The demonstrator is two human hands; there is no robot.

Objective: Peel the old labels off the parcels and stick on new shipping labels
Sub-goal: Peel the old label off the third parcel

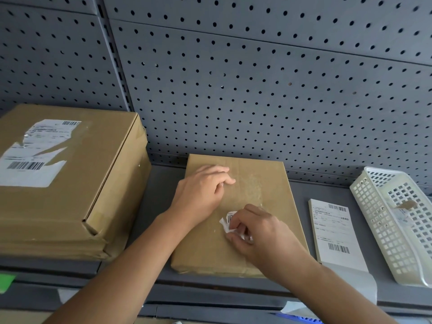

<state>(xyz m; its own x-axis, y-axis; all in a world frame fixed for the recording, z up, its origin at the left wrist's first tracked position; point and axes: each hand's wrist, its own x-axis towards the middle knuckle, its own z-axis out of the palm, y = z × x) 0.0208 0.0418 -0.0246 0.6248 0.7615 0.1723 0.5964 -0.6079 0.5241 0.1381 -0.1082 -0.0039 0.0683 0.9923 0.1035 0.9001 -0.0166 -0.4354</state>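
One parcel (264, 183) under left hand (201, 191); right hand (257, 232) pinches torn label (225, 221)

The head view looks forward and down onto the shelf (161, 195) from close by. It faces the pegboard (257, 90) filling its upper half.

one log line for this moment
left hand resting on parcel | right hand pinching torn label | label pad beside parcel
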